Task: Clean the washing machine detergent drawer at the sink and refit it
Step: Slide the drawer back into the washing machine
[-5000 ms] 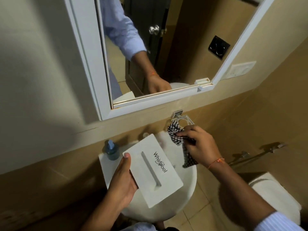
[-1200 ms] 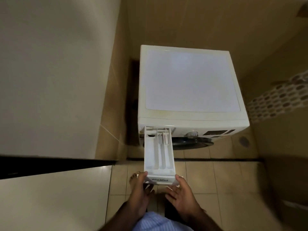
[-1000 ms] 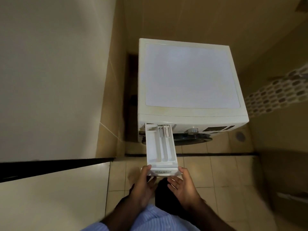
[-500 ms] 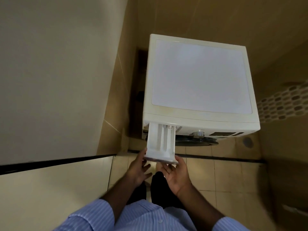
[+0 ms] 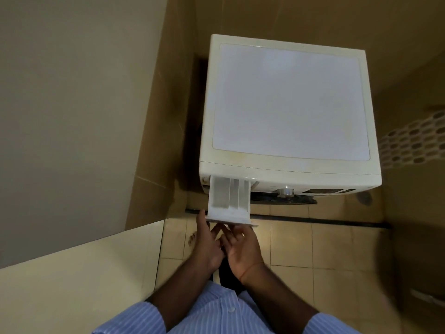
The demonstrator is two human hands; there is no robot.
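Observation:
The white detergent drawer (image 5: 228,201) sticks partway out of its slot at the top left of the white washing machine (image 5: 289,104). Its divided compartments face up and its front panel faces me. My left hand (image 5: 208,244) touches the panel's left end with its fingers straight. My right hand (image 5: 242,244) presses straight fingers against the panel from below and in front. Neither hand wraps round the drawer.
A wall and a low cream ledge (image 5: 84,273) close in on the left. The machine's knob (image 5: 284,192) and dark door sit right of the drawer. Tiled floor (image 5: 313,249) spreads below, with my bare foot (image 5: 192,238) under the drawer.
The drawer has slid further into the machine over the last second. Both hands followed it forward, shifting from holding its front corners to pushing on the panel.

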